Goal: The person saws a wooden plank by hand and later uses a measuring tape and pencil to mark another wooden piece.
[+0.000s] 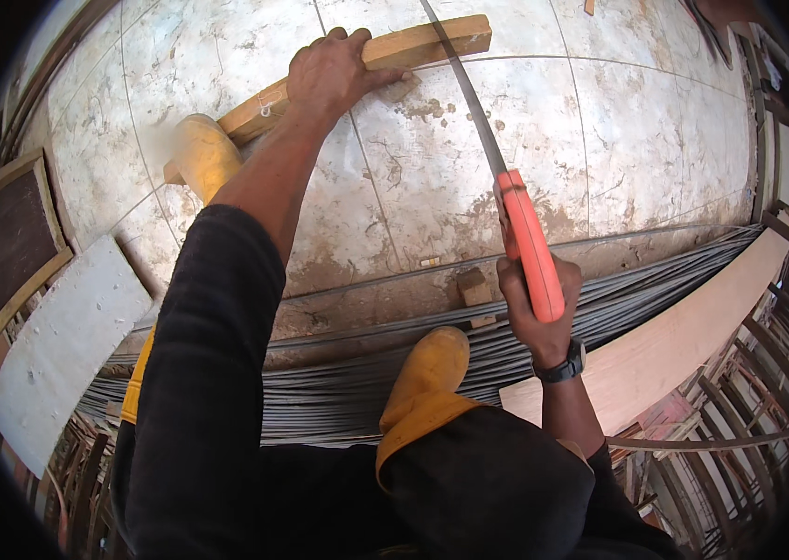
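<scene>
A long squared wooden beam (404, 47) lies slanted across the stained floor at the top of the view. My left hand (327, 77) grips it from above, fingers curled over the far edge and thumb stretched along the near side. In my right hand (520, 317) is the orange-red handle of a handsaw (532, 243). Its thin metal blade runs away from me and crosses the beam near its right end, right of my left hand. I cannot tell whether the teeth are cutting into the wood. My left boot (206, 154) rests against or on the beam's left part.
A bundle of thin metal rods (320, 401) runs across below me, beside my other yellow boot (432, 364). A plywood strip (646, 359) lies to the right. A small wood block (474, 287) sits by the rods. At left are a pale board (77, 327) and a dark framed panel (13, 245).
</scene>
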`<state>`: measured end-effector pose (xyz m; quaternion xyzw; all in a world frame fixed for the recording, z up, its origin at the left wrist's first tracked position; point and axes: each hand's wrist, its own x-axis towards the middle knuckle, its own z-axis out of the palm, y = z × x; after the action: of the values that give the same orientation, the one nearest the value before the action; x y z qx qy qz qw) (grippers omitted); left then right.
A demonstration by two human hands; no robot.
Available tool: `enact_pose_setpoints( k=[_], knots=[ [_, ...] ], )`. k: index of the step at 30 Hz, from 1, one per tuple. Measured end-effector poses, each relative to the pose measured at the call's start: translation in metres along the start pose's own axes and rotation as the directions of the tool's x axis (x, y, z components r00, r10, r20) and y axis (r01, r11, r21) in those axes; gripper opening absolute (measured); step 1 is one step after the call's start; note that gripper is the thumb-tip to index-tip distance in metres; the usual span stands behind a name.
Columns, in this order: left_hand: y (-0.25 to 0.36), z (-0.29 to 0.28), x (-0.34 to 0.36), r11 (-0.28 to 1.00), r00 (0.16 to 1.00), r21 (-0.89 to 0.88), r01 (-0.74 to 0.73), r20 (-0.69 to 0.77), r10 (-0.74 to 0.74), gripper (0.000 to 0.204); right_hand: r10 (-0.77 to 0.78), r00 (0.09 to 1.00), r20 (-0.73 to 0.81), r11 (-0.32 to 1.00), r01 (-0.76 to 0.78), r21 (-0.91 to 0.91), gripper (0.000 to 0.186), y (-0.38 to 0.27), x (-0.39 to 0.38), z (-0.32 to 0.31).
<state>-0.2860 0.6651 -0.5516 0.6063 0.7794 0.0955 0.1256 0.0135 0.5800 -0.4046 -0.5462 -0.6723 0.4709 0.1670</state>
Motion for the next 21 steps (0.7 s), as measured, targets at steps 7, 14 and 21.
enact_pose_setpoints(
  k=[7, 14, 21],
  knots=[
    [-0.015, 0.005, -0.008, 1.0, 0.999, -0.024, -0.002, -0.054, 0.001, 0.073, -0.037, 0.999, 0.037, 0.988, 0.042, -0.149, 0.009, 0.004, -0.083, -0.021],
    [-0.001, -0.002, -0.003, 0.999, 0.999, -0.032, 0.019, -0.044, -0.02, 0.075, -0.005, 0.998, -0.068, 0.997, 0.01, 0.079, 0.022, -0.01, 0.038, 0.022],
    [-0.009, -0.001, -0.004, 0.999, 0.999, 0.011, 0.053, 0.001, -0.053, 0.08, -0.023, 1.0, -0.008, 0.983, 0.021, -0.183, 0.004, -0.003, -0.089, -0.041]
  ],
)
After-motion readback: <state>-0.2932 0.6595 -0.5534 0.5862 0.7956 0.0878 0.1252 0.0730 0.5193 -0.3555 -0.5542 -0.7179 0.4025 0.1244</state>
